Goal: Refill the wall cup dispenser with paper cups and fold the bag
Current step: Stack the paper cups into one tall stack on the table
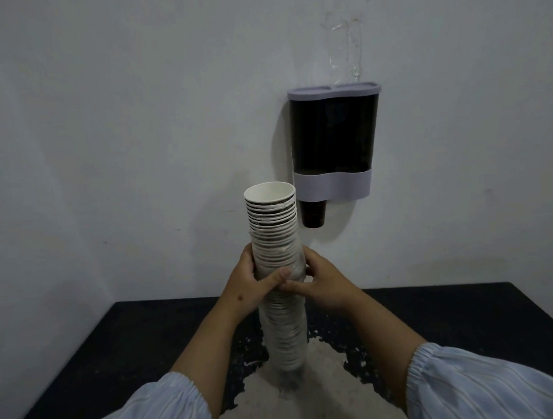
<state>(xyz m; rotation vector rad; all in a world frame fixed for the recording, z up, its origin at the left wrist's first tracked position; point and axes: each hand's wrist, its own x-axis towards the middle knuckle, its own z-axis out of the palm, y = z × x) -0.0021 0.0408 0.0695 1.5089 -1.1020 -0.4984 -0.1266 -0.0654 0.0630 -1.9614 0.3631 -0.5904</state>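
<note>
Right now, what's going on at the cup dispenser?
A person holds a tall stack of paper cups upright over a dark table, the left hand and right hand both wrapped round its middle. The clear plastic bag still sleeves the lower stack; the top cups stand bare. The wall dispenser up to the right has its lid on and one dark cup poking out below. No loading yet.

Stack of cups [273,242] upright above tabletop [115,342] middle, gripped between left hand [252,282] and right hand [321,281]. Dispenser [334,141] on wall [133,121] behind far edge, right of stack.
</note>
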